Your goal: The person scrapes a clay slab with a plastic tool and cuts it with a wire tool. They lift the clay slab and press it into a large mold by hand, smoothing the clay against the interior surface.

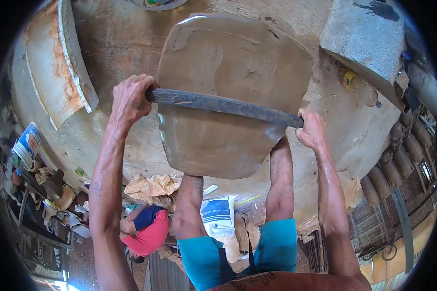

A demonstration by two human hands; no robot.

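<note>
A wide slab of wet brown clay point(218, 140) with rounded corners lies in front of my legs, its surface smooth in places and scuffed near the far side. Across its middle runs a long dark bar point(218, 103), slightly bowed and worn pale in patches. My left hand point(132, 98) is wrapped round the bar's left end, just beyond the slab's left edge. At the other end, a little closer to me, my right hand point(311, 128) grips the bar with curled fingers. The bar overlaps the clay in this view.
A curved, stained plaster-like piece point(53, 63) lies at the left, and a big pale block point(366, 36) at the right beside a yellow-labelled bottle point(347, 77). Below are a white bucket point(28, 143), a printed sack point(218, 216) and a person in a red top point(150, 235).
</note>
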